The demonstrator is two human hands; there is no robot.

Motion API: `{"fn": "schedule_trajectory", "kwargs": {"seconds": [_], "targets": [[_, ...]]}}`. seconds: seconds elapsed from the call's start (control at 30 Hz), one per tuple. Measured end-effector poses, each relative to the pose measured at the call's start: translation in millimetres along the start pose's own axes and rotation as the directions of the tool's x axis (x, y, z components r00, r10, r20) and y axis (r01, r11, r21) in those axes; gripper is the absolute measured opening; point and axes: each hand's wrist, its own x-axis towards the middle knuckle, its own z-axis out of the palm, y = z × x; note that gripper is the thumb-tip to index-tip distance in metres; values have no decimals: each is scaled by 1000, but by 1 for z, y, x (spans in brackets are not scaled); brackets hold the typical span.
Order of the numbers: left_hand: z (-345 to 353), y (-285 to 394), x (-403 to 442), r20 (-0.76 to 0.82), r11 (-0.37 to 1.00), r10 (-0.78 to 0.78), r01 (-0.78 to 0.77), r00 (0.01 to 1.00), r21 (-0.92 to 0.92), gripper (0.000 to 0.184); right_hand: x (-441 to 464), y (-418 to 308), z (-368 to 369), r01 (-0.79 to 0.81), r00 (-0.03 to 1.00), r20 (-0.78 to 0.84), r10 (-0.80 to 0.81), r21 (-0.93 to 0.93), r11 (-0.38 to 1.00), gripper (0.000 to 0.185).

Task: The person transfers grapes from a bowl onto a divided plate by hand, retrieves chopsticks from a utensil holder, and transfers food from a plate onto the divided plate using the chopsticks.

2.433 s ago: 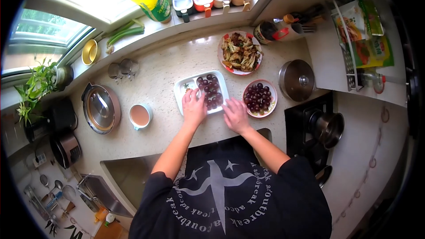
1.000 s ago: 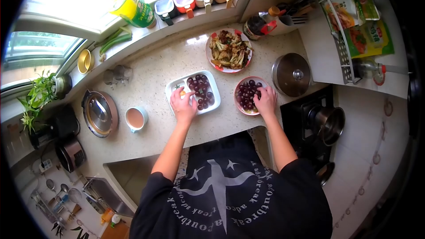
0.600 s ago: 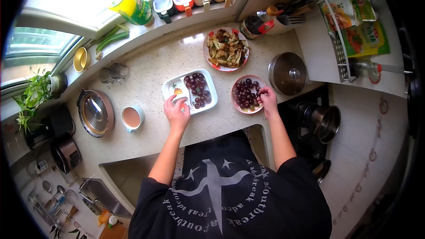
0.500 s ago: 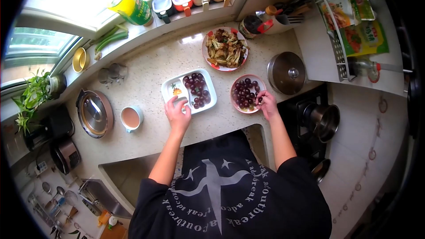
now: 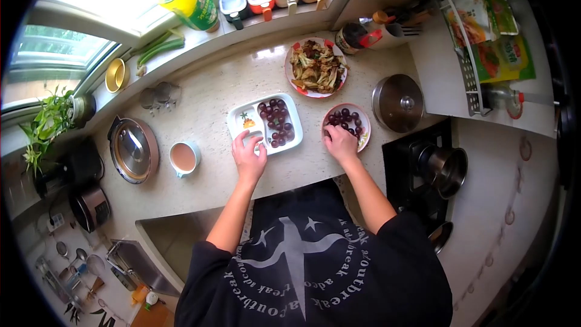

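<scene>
A white divided tray [image 5: 295, 108] lies on the counter, with several dark grapes [image 5: 276, 122] in its right compartment. My left hand [image 5: 249, 156] rests at the tray's lower left edge, fingers apart, holding nothing. To the tray's right is a round bowl [image 5: 364, 139] with a pink rim, which also holds dark grapes [image 5: 346, 118]. My right hand [image 5: 341, 144] is over the bowl's lower left part, fingers bent together and pointing down; what they hold, if anything, is hidden.
Behind the bowl stands a plate of browned food [image 5: 317, 68]. A lidded pot [image 5: 397, 103] is at the right, near the stove [image 5: 417, 151]. Left of the tray are a cup [image 5: 184, 157] and another lidded pot [image 5: 134, 149]. The sink [image 5: 181, 242] lies in front.
My right hand has moved left from the bowl's right side to its lower left part. My left hand has stayed at the tray's edge. The view has shifted slightly.
</scene>
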Motion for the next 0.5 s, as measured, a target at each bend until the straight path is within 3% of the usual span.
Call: {"fn": "schedule_trajectory", "kwargs": {"seconds": [0.07, 0.17, 0.37, 0.5], "targets": [[-5, -7, -2, -12, 1000, -23, 23, 1000, 2, 18, 5, 0, 4, -4, 1000, -15, 4, -25, 1000, 18], [-14, -15, -7, -47, 998, -67, 67, 997, -6, 18, 16, -29, -12, 17, 1000, -26, -11, 248, 969, 18], [-28, -26, -23, -68, 992, -126, 126, 990, -1, 19, 42, -109, 13, 225, 961, 67, -269, 376, 899, 24], [-38, -34, -33, -90, 985, -170, 168, 981, -30, 19, 53, -128, 40, 270, 943, 108, -315, 305, 913, 28]]}}
